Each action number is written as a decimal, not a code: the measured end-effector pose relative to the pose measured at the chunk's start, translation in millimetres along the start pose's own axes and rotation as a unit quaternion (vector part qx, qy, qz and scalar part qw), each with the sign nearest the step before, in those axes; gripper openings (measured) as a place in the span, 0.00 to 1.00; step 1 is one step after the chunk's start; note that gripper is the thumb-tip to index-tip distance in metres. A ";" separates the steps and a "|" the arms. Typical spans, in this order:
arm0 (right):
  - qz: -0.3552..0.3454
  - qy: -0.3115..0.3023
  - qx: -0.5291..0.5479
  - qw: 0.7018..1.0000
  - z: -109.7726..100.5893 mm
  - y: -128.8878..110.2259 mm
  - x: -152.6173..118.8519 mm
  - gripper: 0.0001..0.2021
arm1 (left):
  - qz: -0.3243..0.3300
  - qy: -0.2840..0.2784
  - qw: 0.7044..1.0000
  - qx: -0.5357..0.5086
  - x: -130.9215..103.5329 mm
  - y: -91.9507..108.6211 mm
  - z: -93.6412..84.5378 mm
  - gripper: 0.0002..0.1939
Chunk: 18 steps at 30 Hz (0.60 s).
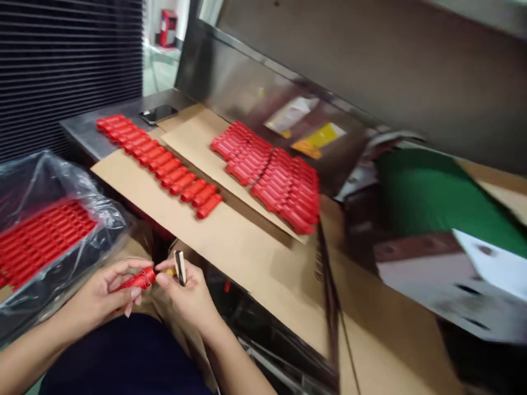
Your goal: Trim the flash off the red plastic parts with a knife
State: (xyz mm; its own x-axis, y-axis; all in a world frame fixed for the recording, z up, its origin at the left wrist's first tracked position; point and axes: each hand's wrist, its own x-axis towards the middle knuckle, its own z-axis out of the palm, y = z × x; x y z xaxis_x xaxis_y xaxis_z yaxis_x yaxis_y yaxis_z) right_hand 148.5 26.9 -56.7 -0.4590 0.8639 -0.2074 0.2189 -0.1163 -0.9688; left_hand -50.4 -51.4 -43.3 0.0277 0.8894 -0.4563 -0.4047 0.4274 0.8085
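Note:
My left hand (109, 291) is closed round a red ribbed plastic tube (142, 278), its end pointing to the right. Close by that end, my right hand (187, 291) grips a slim cream-and-black tool (180, 267), which stands upright between the fingers. Something yellowish shows at the right fingertips, too small to name. Both hands are above the lap, in front of the table's edge. On the cardboard sheet (263, 263) ahead lies a slanting row of similar red tubes (164, 167).
A raised cardboard piece (189, 137) bears a block of red tubes (272, 175). At left, a plastic-lined bin (111, 219) holds several more. A phone (158, 114) lies at the back. Right stand a green conveyor belt (428, 192) and a metal bracket (444, 274).

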 end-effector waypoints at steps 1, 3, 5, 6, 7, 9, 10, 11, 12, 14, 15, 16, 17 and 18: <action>0.011 -0.004 0.023 1.000 -8.1 -2.9 -6.1 0.19 | -0.002 -0.018 1.000 0.020 5.0 3.6 8.5 0.24; 0.030 0.005 0.063 0.998 -20.5 -4.9 -16.6 0.22 | -0.005 -0.048 0.998 0.046 12.1 10.2 23.6 0.26; 0.044 0.031 0.098 0.994 -27.2 -3.6 -25.9 0.24 | -0.006 -0.052 0.997 0.055 15.7 14.7 36.8 0.32; 0.047 0.045 0.111 0.992 -28.7 -2.7 -30.4 0.24 | -0.002 -0.037 0.998 0.056 16.6 15.8 43.0 0.33; 0.045 0.061 0.114 0.991 -29.8 -2.2 -34.7 0.24 | 0.004 -0.014 0.998 0.055 17.3 16.2 49.0 0.31; 0.007 0.105 0.087 0.991 -32.9 -3.7 -43.7 0.23 | 0.023 0.032 0.998 0.048 19.0 15.3 59.7 0.24; -0.033 0.138 0.062 0.988 -36.1 -5.9 -48.4 0.23 | 0.033 0.044 0.998 0.038 20.2 14.3 63.8 0.22; -0.082 0.173 0.028 0.981 -40.6 -8.9 -53.4 0.23 | 0.043 0.050 0.998 0.024 21.8 13.3 66.6 0.21; -0.133 0.206 -0.003 0.969 -46.3 -12.4 -58.4 0.23 | 0.053 0.053 0.997 0.008 23.5 12.4 67.9 0.22; -0.214 0.238 -0.080 0.944 -59.1 -19.3 -67.9 0.24 | 0.064 0.050 0.997 -0.017 27.0 10.4 66.0 0.23; -0.230 0.238 -0.112 0.937 -64.7 -22.0 -71.9 0.26 | 0.064 0.044 0.997 -0.024 28.6 9.4 63.3 0.22; -0.237 0.227 -0.116 0.937 -68.9 -23.7 -75.2 0.27 | 0.062 0.039 0.997 -0.029 29.9 8.2 59.9 0.21; -0.240 0.210 -0.109 0.942 -71.4 -24.4 -77.7 0.27 | 0.061 0.032 0.997 -0.032 31.1 6.9 56.4 0.20; -0.249 0.196 -0.097 0.943 -72.0 -24.2 -79.4 0.27 | 0.058 0.026 0.997 -0.035 32.0 5.6 53.2 0.19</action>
State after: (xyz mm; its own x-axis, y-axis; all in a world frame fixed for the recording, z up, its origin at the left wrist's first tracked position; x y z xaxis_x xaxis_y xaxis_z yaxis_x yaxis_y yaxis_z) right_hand 241.6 -3.6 -7.1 -0.2009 0.9071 0.3698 0.2312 0.4108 -0.8819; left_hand -3.2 -11.9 -33.6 -0.0686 0.9217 -0.3819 -0.4650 0.3091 0.8296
